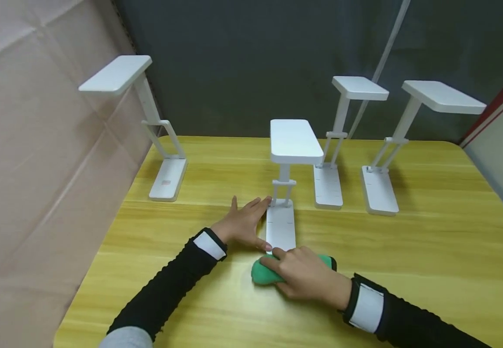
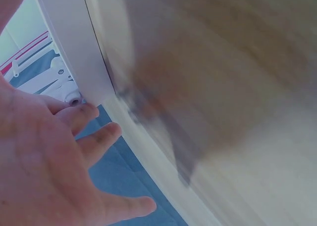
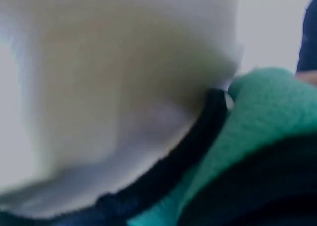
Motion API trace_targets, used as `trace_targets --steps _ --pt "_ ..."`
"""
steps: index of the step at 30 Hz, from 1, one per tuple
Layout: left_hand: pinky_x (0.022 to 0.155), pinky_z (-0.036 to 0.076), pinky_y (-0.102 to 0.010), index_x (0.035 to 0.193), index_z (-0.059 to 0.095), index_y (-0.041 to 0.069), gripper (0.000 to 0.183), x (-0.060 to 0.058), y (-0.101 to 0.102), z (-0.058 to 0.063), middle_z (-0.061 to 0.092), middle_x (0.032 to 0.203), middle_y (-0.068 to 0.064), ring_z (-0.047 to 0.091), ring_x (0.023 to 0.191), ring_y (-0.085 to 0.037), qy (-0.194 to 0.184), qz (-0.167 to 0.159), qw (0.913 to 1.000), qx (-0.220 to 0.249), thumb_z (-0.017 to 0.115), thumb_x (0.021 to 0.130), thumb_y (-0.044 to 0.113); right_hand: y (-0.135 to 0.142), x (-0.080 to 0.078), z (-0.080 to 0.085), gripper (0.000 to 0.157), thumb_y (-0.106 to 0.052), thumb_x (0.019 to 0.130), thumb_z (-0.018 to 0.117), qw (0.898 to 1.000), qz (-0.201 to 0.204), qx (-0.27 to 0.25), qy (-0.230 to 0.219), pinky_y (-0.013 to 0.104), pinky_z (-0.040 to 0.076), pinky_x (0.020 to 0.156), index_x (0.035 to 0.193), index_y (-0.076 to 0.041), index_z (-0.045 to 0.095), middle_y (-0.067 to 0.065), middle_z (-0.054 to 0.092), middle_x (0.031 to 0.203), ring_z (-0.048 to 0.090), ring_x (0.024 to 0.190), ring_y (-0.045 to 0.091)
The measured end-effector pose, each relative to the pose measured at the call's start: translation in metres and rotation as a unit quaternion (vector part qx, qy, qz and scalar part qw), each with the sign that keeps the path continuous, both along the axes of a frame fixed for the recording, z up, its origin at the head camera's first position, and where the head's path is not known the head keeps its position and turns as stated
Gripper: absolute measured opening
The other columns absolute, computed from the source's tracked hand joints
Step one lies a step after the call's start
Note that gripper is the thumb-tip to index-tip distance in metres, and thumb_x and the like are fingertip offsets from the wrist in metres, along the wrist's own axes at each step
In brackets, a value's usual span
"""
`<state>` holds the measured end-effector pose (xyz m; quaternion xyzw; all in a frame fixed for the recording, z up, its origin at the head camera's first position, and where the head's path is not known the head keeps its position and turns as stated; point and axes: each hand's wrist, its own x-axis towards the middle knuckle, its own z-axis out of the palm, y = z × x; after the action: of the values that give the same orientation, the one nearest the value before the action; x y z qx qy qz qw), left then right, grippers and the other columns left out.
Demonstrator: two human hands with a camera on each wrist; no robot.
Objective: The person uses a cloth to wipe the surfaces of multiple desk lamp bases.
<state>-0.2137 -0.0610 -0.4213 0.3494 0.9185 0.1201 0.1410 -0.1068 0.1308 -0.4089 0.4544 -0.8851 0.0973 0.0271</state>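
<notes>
Far left: white lamp [image 1: 168, 180] on counter [image 1: 216, 314]. Left hand [image 1: 244, 224], fingers spread straight, touches base [image 1: 280, 227] of centre lamp [image 1: 295, 142]. Green cloth [image 1: 260, 273] at base's near end, gripped by curled fingers of right hand [image 1: 307, 275]. Right rear: two lamps [image 1: 327, 186] [image 1: 379, 191].

Ok so past the left fingers [image 1: 260, 208] and further left, there's a white lamp [image 1: 168, 178] standing near a creased pinkish sheet [image 1: 38, 193]. Beyond the right fingers [image 1: 271, 263] and off to their right you get two more, an inner lamp [image 1: 327, 187] and an outer lamp [image 1: 380, 192], near each other but not touching. All three sit on a yellowish wood-grain table [image 1: 443, 251]. Way behind the fingers: dark backdrop [image 1: 234, 72], pale slanted strip [image 1: 390, 43], plus red trim [image 1: 501, 108] far right of them.
</notes>
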Motion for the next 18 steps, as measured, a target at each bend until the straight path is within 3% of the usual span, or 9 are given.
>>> trace_targets --steps 4,9,18 --pt "0.102 -0.002 -0.071 0.154 0.008 0.008 0.124 0.0 -0.001 -0.001 0.014 0.158 -0.005 0.015 0.144 -0.026 0.002 -0.001 1.0 0.004 0.072 0.067 0.069 -0.006 0.004 -0.01 0.037 -0.018 0.074 0.069 0.998 -0.053 0.002 0.034 0.026 0.037 0.04 0.11 -0.011 0.065 0.005 0.061 0.08 0.045 0.046 0.009" --pt "0.102 -0.002 -0.071 0.154 0.007 0.007 0.124 0.0 0.0 0.002 0.013 0.158 -0.005 0.016 0.143 -0.026 0.004 -0.002 1.0 0.007 0.073 0.067 0.067 0.008 0.01 -0.008 0.039 -0.018 0.075 0.071 0.994 -0.11 0.001 0.022 0.027 0.036 0.039 0.113 -0.011 0.067 0.005 0.059 0.077 0.041 0.044 0.008" --pt "0.103 -0.006 -0.068 0.154 0.006 0.008 0.126 -0.001 0.001 0.002 0.015 0.158 -0.005 0.016 0.143 -0.025 -0.018 0.01 0.9997 0.015 0.076 0.066 0.064 0.039 0.02 0.0 0.037 -0.014 0.074 0.072 0.988 -0.151 0.033 0.018 0.023 0.029 0.037 0.11 -0.009 0.069 0.004 0.055 0.074 0.035 0.042 0.005"
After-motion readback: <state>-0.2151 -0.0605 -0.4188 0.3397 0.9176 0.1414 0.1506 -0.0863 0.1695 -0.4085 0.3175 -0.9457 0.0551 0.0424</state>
